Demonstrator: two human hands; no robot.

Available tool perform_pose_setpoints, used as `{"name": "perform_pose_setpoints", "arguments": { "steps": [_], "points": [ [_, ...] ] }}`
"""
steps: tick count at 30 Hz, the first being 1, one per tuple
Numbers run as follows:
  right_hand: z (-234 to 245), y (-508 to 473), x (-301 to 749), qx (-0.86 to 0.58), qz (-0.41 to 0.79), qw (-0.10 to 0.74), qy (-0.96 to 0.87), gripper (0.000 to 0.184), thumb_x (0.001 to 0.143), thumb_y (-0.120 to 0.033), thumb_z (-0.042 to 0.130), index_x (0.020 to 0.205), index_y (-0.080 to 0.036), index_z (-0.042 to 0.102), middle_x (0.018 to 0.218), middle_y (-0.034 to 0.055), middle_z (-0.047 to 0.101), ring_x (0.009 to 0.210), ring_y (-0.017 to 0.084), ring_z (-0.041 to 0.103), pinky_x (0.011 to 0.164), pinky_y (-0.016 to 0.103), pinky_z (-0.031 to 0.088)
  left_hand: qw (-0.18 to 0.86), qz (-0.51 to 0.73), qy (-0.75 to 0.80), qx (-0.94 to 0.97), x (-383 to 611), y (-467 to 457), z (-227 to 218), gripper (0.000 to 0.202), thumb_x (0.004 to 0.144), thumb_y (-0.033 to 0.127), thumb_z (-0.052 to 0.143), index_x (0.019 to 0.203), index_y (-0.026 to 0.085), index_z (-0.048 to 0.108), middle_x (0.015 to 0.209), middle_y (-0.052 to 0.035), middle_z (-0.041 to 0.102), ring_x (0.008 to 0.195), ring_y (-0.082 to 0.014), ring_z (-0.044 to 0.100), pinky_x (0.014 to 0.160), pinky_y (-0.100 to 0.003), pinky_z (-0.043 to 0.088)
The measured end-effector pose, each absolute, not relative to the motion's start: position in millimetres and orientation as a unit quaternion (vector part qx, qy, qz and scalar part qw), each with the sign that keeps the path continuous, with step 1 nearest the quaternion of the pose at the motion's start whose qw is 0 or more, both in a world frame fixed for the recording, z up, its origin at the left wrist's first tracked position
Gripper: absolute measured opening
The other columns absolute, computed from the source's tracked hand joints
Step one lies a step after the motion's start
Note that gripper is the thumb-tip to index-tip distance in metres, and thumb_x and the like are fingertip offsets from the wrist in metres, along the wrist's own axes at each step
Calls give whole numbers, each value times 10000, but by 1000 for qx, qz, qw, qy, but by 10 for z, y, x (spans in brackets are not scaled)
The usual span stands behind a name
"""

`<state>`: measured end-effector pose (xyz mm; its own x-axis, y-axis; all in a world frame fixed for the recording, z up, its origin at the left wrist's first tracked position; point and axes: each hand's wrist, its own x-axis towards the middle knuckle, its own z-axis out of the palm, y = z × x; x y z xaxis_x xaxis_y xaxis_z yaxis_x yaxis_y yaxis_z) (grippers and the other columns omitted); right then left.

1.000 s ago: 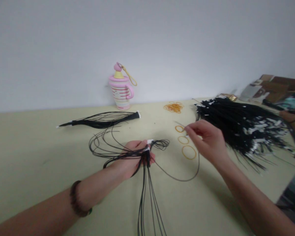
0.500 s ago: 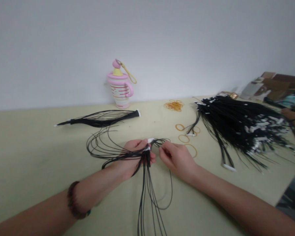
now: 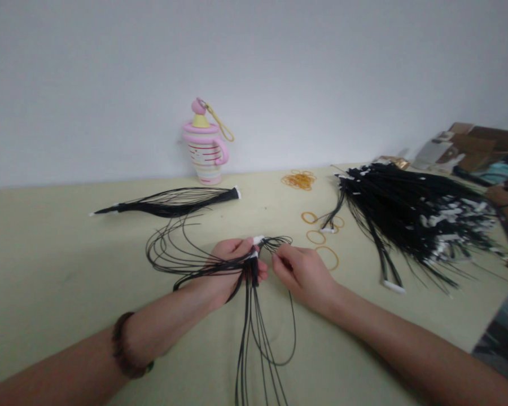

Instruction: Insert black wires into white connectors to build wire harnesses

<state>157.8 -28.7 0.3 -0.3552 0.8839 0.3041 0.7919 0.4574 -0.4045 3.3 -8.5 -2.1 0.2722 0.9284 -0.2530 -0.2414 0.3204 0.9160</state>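
Harness just below the centre of the frame, black wires fanning out to the left and straight down past the bottom edge. Behind it all, a pale wall across the upper part. Below that, a yellowish tabletop. At right on the tabletop, a big pile of black wires with white ends. Left of centre, a bundle lying lengthwise. Of the hands, the left closed around the harness, thumb on top; the right just beside it, thumb and fingertips pinched on one wire hanging in a loop, its tip hidden. At upper centre, a pink striped cup, upright near the wall. Right of the cup, a heap of yellow bands. Beyond the right hand, a few loose bands lying flat. Smallest, a white connector above the left fingers.
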Motion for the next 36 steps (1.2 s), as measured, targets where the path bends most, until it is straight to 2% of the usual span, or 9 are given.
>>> {"name": "perform_pose_setpoints", "arguments": {
  "steps": [7, 11, 14, 16, 18, 22, 30, 34, 36],
  "points": [
    [15, -287, 1561, -515, 87, 240, -818, 168, 825, -210, 399, 690, -161, 487, 589, -1, 532, 513, 92, 474, 506, 205, 302, 687, 415, 422, 422, 32, -90, -11, 206, 765, 327, 510, 728, 127, 480, 471, -27, 582, 410, -137, 536, 403, -232, 390],
    [10, -278, 1544, -487, -8, 250, -837, 184, 817, -219, 423, 671, -159, 519, 623, 27, 528, 588, 127, 469, 560, 246, 342, 681, 395, 446, 426, 39, -99, 16, 212, 770, 325, 498, 714, 120, 503, 472, -37, 592, 393, -131, 533, 401, -226, 400],
    [13, -248, 1540, -472, -79, 274, -834, 197, 817, -224, 435, 671, -150, 546, 770, 91, 529, 777, 195, 474, 676, 309, 388, 678, 387, 457, 425, 50, -106, 22, 213, 771, 329, 495, 706, 126, 497, 463, -34, 590, 381, -129, 531, 391, -216, 392],
    [13, -217, 1543, -456, -66, 303, -834, 162, 806, -201, 449, 691, -145, 547, 962, 131, 518, 927, 228, 456, 767, 344, 401, 681, 382, 455, 428, 54, -113, 28, 214, 771, 330, 494, 709, 125, 500, 465, -37, 591, 385, -131, 536, 393, -215, 393],
    [7, -186, 1547, -421, -10, 326, -847, 129, 803, -163, 442, 713, -148, 533, 1078, 127, 497, 1011, 221, 440, 841, 353, 395, 690, 376, 448, 427, 57, -121, 44, 210, 770, 317, 493, 701, 119, 506, 470, -42, 592, 394, -133, 539, 401, -218, 399],
    [-14, -148, 1543, -390, 75, 322, -859, 128, 819, -138, 412, 742, -154, 513, 970, 88, 551, 926, 181, 487, 821, 339, 411, 701, 366, 443, 421, 69, -131, 78, 216, 775, 286, 482, 667, 102, 520, 471, -47, 584, 389, -122, 524, 406, -219, 396],
    [-58, -125, 1530, -391, 73, 324, -858, 131, 814, -131, 416, 749, -146, 529, 955, 93, 544, 912, 180, 480, 807, 343, 401, 721, 380, 419, 401, 69, -115, 26, 224, 791, 246, 462, 657, 84, 537, 472, -44, 571, 404, -121, 521, 410, -213, 388],
    [-52, -100, 1601, -404, 60, 352, -842, 82, 744, -134, 520, 756, -151, 600, 1079, 109, 448, 1007, 207, 422, 827, 345, 383, 716, 418, 423, 367, 40, -74, 25, 174, 798, 205, 459, 704, 83, 540, 504, -60, 593, 430, -125, 543, 414, -203, 398],
    [-34, -78, 1659, -427, 66, 357, -828, 83, 703, -136, 571, 755, -163, 630, 994, 90, 449, 940, 198, 431, 784, 330, 384, 704, 434, 441, 348, 17, -43, 62, 141, 796, 179, 465, 707, 90, 528, 511, -59, 596, 435, -126, 551, 415, -201, 410]
  ]
}}
